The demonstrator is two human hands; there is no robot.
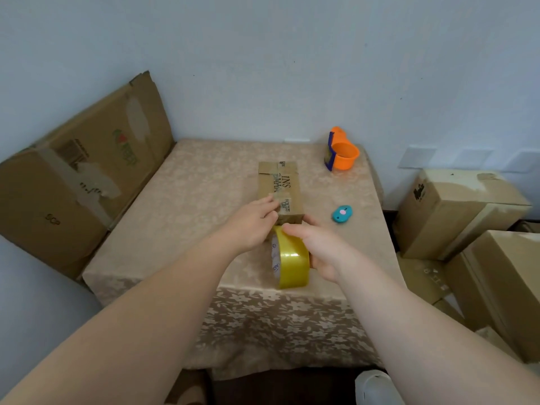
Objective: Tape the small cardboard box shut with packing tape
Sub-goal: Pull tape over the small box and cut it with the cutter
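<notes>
Tape roll held at near end of small cardboard box (279, 190).

Yellow tape roll (290, 260) is gripped by the right hand (321, 249), fingers curled around it, just before the box. Left hand (254, 220) is laid flat, fingers extended, on the box's near left corner. Box near face is mostly hidden by both hands.

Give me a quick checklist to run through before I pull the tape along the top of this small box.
1. Left hand presses on the small box's near end: ok.
2. Right hand grips the yellow tape roll: ok.
3. Tape end stuck to the box: cannot tell, the hands hide it.
4. Top flaps lie flat and closed: ok.
5. Blue cutter lies on the table, right of the box: ok.
6. Orange tape dispenser stands clear of the box's far end: ok.
</notes>
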